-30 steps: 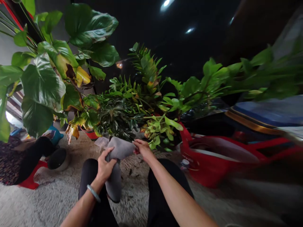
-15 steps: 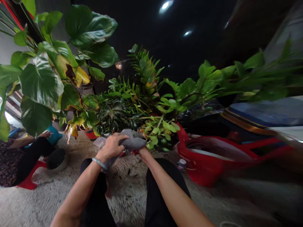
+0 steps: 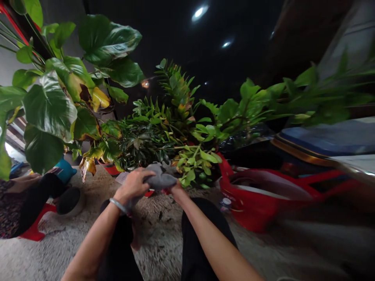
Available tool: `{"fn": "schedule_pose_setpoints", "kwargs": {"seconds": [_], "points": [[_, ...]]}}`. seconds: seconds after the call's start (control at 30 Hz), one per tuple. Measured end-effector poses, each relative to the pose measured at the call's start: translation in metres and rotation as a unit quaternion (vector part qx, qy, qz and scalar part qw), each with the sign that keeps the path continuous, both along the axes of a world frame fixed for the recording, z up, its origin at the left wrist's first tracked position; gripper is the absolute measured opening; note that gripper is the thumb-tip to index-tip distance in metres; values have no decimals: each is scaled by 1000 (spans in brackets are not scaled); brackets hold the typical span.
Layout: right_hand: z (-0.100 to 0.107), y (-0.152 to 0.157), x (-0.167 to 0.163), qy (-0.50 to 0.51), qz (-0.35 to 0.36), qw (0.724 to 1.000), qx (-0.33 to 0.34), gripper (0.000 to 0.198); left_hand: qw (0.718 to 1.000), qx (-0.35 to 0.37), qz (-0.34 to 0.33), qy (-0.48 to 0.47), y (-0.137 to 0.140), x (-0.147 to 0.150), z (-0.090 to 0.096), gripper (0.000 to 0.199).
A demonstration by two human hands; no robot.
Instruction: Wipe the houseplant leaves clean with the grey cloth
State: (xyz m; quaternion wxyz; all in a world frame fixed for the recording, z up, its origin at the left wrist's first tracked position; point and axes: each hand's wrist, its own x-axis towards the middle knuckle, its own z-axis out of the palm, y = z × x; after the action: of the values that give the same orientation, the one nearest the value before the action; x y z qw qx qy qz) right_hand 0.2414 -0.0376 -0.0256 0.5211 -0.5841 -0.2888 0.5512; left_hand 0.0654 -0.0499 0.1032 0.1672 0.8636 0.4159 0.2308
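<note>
A bunched grey cloth [image 3: 160,178] is held between my two hands, in front of the potted plants. My left hand [image 3: 133,186], with a light bangle at its wrist, grips the cloth's left side, its fingers bent over the top. My right hand [image 3: 175,191] is at the cloth's right end. Its fingers are mostly hidden by the cloth but look closed on it. Just below the cloth shows a small bit of something red [image 3: 149,193]; I cannot make out what it is.
Leafy plants [image 3: 146,136] stand close ahead, and a yellow-green branch [image 3: 195,162] hangs beside my right hand. To the right are a red bag [image 3: 252,214] and a small bottle [image 3: 225,203]. At left a person [image 3: 17,199] sits on a red stool [image 3: 38,224] near a dark-filled bowl [image 3: 70,201].
Both hands and the cloth have shifted slightly left and down in view. The scene has also shifted a little with the camera. The hold on the cloth looks the same.
</note>
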Motion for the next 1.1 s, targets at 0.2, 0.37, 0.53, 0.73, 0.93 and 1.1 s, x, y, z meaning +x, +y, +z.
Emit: {"fn": "schedule_pose_setpoints", "kwargs": {"seconds": [0.2, 0.37, 0.53, 0.73, 0.93, 1.1], "points": [[1, -2, 2, 0, 25, 1000, 12, 11, 981, 93, 54, -164, -7, -8, 35, 52], [9, -3, -5, -5, 25, 999, 19, 10, 975, 147, 96, -135, 25, 18, 29, 51], [5, -1, 0, -2, 33, 999, 3, 11, 999, 8, 30, -44, -20, -17, -16, 51], [5, 0, 1, 13, 51, 998, 35, 11, 925, 190, 245, -222, -6, -63, 26, 46], [9, -3, -2, 8, 40, 999, 35, 11, 941, 7, 284, -185, -2, -59, -38, 48], [6, -2, 5, 10, 21, 999, 35, 13, 937, -100, 242, -233, -65, -70, -69, 44]]}}
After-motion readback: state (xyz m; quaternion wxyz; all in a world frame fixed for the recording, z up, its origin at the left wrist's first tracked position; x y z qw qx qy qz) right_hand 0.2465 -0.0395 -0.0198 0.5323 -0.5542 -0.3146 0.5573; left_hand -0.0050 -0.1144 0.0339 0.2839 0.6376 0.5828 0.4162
